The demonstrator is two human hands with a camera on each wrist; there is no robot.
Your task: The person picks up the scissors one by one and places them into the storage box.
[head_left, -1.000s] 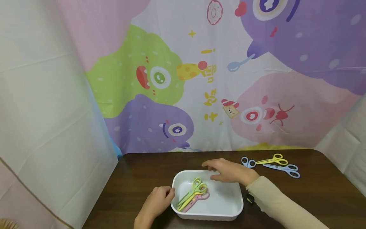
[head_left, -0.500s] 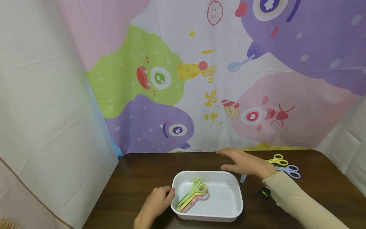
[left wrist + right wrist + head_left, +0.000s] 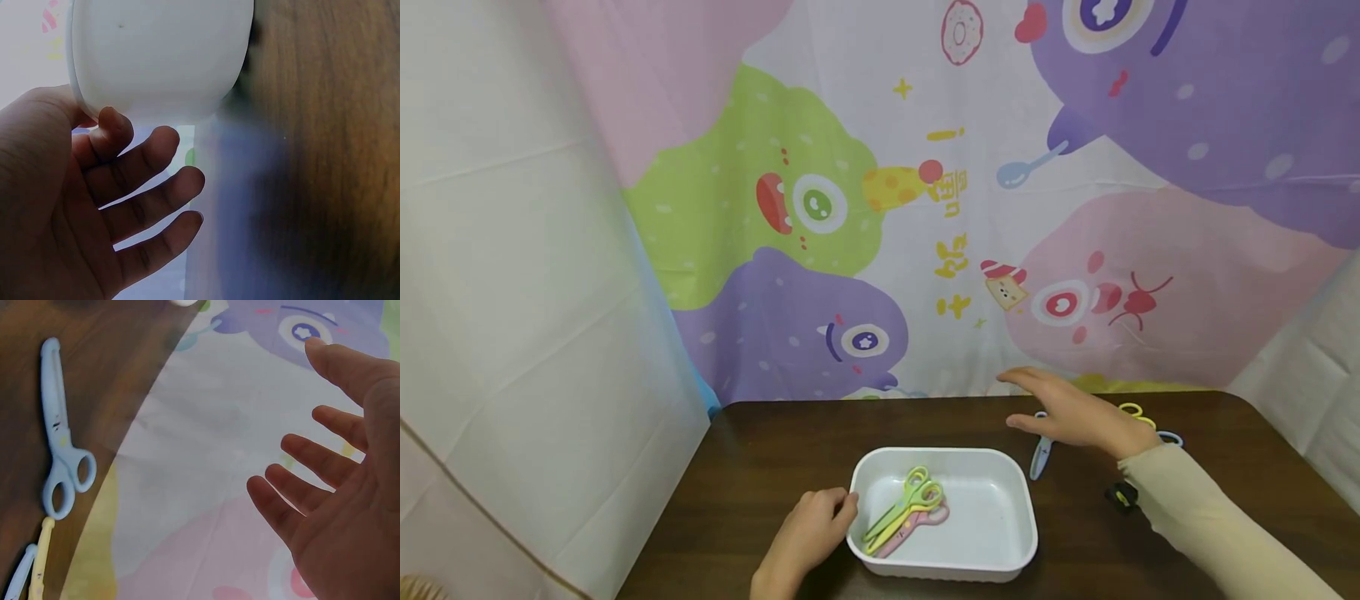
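Observation:
My left hand (image 3: 808, 529) is at the left rim of a white plastic tray (image 3: 985, 521), pinching its edge between thumb and index finger. In the left wrist view, the other fingers of the left hand (image 3: 131, 181) hang loosely bent beside the tray (image 3: 162, 56). Inside the tray lie green scissors (image 3: 891, 512), yellow-green scissors (image 3: 931, 495) and pink scissors (image 3: 925, 518). My right hand (image 3: 1078, 412) hovers with nothing in it, fingers spread, above blue scissors (image 3: 1041, 457) to the tray's right. The right wrist view shows these blue scissors (image 3: 59, 434) apart from the right hand (image 3: 337, 475).
Behind the right hand, yellow scissors (image 3: 1135, 411) and a second pair of blue scissors (image 3: 1171, 437) lie partly hidden. A dark wooden table (image 3: 760, 450) carries everything, with a cartoon-printed curtain (image 3: 955, 350) at its back edge. A small black device (image 3: 1122, 497) shows below the right sleeve.
My right hand has moved from over the tray's back edge to the right and away, above the scissors on the table. The left hand and tray stay put.

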